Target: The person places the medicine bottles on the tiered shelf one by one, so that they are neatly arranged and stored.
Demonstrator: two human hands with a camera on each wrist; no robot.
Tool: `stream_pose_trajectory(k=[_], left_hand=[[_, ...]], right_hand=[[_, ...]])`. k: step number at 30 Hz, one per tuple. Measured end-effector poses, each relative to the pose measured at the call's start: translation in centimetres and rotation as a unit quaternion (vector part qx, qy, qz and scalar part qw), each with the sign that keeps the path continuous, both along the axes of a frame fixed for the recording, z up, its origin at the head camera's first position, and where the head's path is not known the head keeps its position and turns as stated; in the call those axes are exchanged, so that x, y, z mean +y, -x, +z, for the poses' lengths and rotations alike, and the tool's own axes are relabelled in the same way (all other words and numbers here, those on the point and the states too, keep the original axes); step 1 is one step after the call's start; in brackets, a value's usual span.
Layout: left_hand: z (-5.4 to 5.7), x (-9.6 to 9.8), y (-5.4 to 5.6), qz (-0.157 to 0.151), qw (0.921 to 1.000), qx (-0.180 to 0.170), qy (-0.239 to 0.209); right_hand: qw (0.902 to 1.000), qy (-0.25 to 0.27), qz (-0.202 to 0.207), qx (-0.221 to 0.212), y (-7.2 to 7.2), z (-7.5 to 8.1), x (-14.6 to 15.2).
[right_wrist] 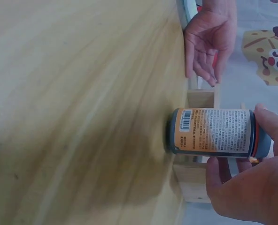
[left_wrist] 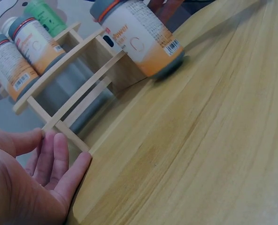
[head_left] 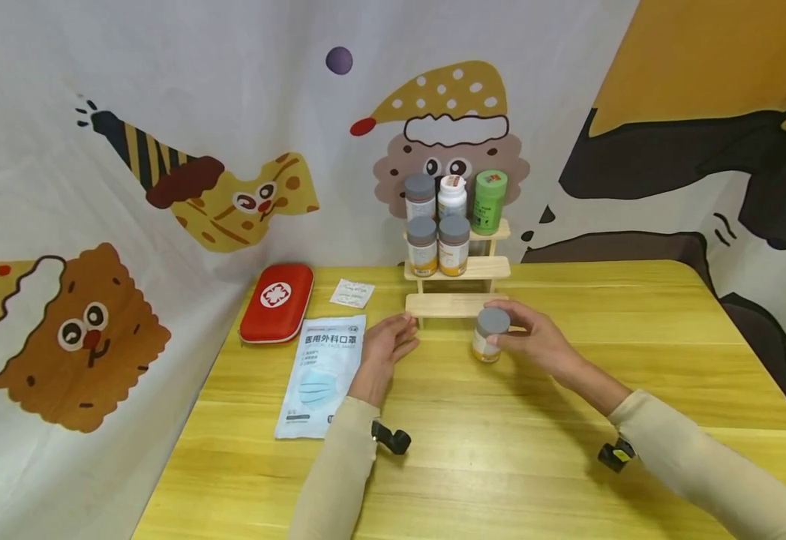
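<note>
My right hand (head_left: 535, 341) grips a pill bottle (head_left: 486, 346) with a grey cap and a white-and-orange label, thumb and fingers around its upper part. The bottle stands close over the table, in front of the right end of the three-step wooden stand (head_left: 450, 304). In the right wrist view its printed label and barcode (right_wrist: 186, 120) face the camera. My left hand (head_left: 382, 352) rests on its side by the stand's left end. Its thumb and fingertips (left_wrist: 35, 136) are right at the end of the lowest step, the other fingers loosely extended.
On the middle step stand two similar bottles (head_left: 423, 247); the top step has another grey-capped bottle (head_left: 420, 195), a white bottle (head_left: 452, 196) and a green one (head_left: 490, 202). To the left lie a red case (head_left: 277, 315), a small packet (head_left: 352, 293) and a mask packet (head_left: 319, 382).
</note>
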State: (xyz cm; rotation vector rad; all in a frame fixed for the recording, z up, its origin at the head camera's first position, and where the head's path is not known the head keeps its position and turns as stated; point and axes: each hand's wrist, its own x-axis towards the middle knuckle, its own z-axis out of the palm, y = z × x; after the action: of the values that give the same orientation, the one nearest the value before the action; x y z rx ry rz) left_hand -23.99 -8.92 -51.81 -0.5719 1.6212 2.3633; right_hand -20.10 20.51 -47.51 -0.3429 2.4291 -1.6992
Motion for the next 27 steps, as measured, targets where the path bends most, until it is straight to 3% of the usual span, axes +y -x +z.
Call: stream_pose_trajectory(k=[5, 12, 20, 27], left_hand=[[0.0, -0.1, 0.0, -0.002, 1.0, 0.002, 0.001], [0.1, 0.0, -0.1, -0.002, 1.0, -0.002, -0.001], [-0.2, 0.1, -0.1, 0.003, 1.0, 0.007, 0.002], [-0.2, 0.1, -0.1, 0.0, 0.9999, 0.008, 0.006]], right_hand=[[0.9999, -0.008, 0.007, 0.006, 0.3, 1.4, 0.0], [0.9986, -0.033, -0.003, 0.041, 0.9, 4.7, 0.2], [0.9899, -0.04, -0.075, 0.113, 2.8, 7.6, 0.4], [0.9814, -0.01, -0.113, 0.155, 4.3, 8.1, 0.1]])
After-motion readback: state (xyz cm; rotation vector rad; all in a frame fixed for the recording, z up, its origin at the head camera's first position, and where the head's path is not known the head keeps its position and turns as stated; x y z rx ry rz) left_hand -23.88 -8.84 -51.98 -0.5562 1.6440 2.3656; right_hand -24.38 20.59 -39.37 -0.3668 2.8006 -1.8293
